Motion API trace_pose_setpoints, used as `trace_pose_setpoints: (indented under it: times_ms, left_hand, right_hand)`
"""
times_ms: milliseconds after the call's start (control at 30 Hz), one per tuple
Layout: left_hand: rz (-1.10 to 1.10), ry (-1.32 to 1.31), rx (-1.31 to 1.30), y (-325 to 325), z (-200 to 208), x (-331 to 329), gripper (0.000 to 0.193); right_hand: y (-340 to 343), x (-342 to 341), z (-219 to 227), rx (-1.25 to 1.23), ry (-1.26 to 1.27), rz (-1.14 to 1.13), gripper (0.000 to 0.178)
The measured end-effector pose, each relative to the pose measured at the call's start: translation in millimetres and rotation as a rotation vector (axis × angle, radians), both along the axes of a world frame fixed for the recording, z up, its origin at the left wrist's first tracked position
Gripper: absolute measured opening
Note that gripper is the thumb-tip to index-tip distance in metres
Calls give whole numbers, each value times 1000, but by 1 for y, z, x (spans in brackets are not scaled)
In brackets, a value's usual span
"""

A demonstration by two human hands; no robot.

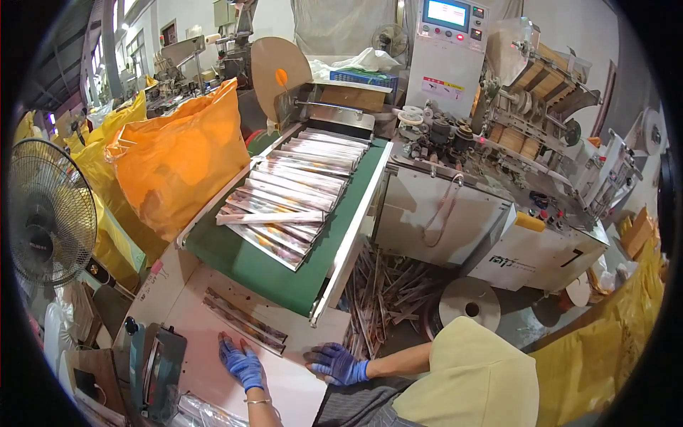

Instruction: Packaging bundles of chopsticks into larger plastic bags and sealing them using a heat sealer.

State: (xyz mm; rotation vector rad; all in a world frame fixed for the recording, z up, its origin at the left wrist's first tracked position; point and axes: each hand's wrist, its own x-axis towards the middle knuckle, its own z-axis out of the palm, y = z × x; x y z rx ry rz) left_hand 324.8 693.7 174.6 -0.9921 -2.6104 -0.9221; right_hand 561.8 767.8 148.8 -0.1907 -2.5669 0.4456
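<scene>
My left hand (242,364), in a blue glove, rests on the pale tabletop (206,363) with fingers stretched and apart. Just beyond its fingertips lie a few long, narrow printed packets (245,322), side by side. My right hand (337,363), gloved alike, lies at the table's right edge with its fingers extended, apart from the packets. Neither hand holds anything. Farther off, a green conveyor belt (249,269) carries a row of overlapping white-and-brown printed packets (284,192). One packet (274,218) lies crosswise on top of the nearest ones.
An orange sack (181,160) stands left of the belt, with a black fan (51,213) beyond it. A teal device (160,370) sits on the table's left. Right of the belt are a white machine (441,213), a heap of packets (388,299) on the floor and a large reel (469,306).
</scene>
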Motion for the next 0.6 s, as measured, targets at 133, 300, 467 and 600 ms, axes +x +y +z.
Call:
trace_pose_setpoints:
  times_ms: [133, 300, 467, 600]
  left_hand:
    - [-9, -20, 24, 0, -4, -2, 47]
    - [9, 8, -46, 2, -5, -2, 48]
    - [12, -19, -48, 4, 3, 3, 49]
    - [15, -42, -65, 7, 10, 8, 48]
  right_hand:
    - [1, 1, 2, 10, -9, 0, 45]
    - [3, 1, -4, 7, 22, 1, 45]
    - [5, 2, -5, 3, 40, -6, 47]
    - [9, 5, -8, 6, 8, -7, 48]
